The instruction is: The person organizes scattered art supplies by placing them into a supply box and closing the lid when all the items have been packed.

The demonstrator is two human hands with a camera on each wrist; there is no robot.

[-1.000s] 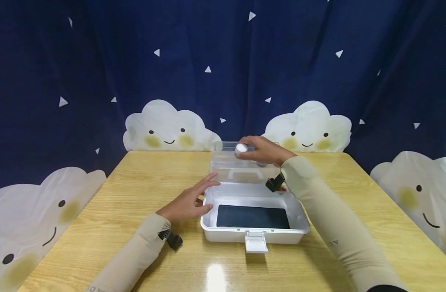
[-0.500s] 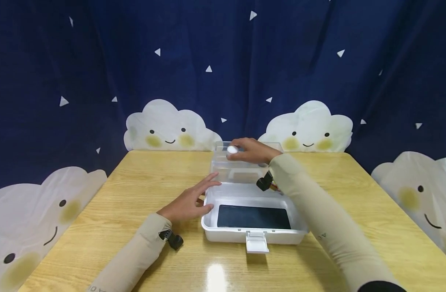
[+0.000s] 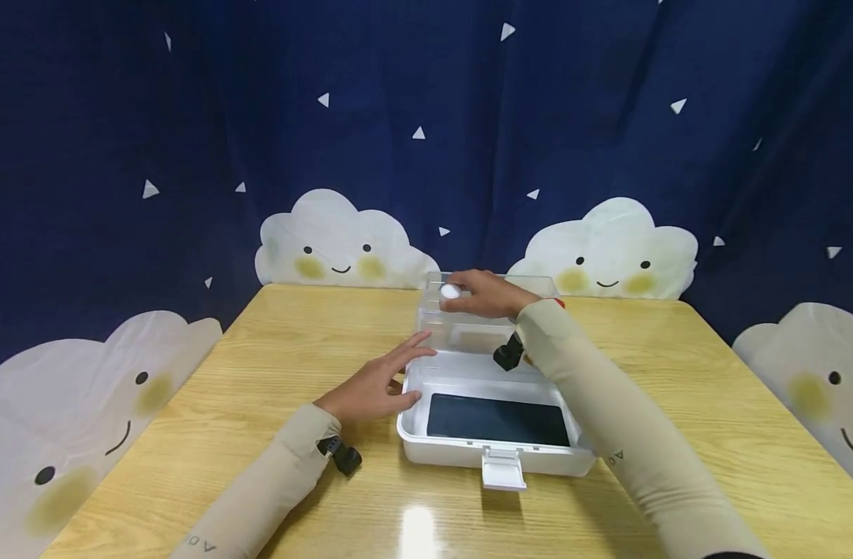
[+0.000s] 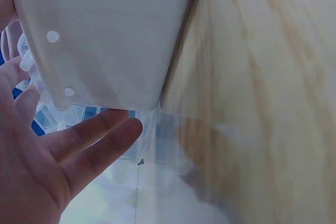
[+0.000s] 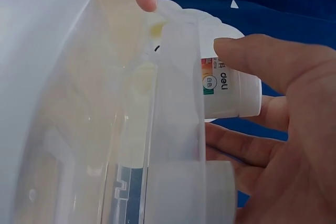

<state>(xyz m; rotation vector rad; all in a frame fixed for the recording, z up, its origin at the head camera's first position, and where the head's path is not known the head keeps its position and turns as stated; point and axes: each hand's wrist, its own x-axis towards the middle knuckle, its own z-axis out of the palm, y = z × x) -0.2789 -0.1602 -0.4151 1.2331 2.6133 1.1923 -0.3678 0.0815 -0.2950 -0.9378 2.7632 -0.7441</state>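
A white plastic box (image 3: 447, 456) stands open on the wooden table, its clear lid (image 3: 468, 338) tipped back at the far side. A dark flat rectangle (image 3: 497, 419) lies on the box floor. My right hand (image 3: 489, 295) grips a small white bottle (image 3: 451, 292) over the lid's far edge. In the right wrist view the bottle (image 5: 228, 95) shows a printed label, held between thumb and fingers (image 5: 273, 66) beside the clear lid (image 5: 176, 129). My left hand (image 3: 377, 384) lies open against the box's left wall, fingers (image 4: 89, 135) straight beside the box (image 4: 105, 35).
The box's latch (image 3: 503, 470) hangs over the front wall toward me. The wooden table (image 3: 272, 365) extends to both sides of the box. A dark blue curtain (image 3: 426, 116) with white clouds stands behind the far edge.
My right hand has carried the bottle a little to the left along the lid's far edge. The left hand has stayed at the box's side.
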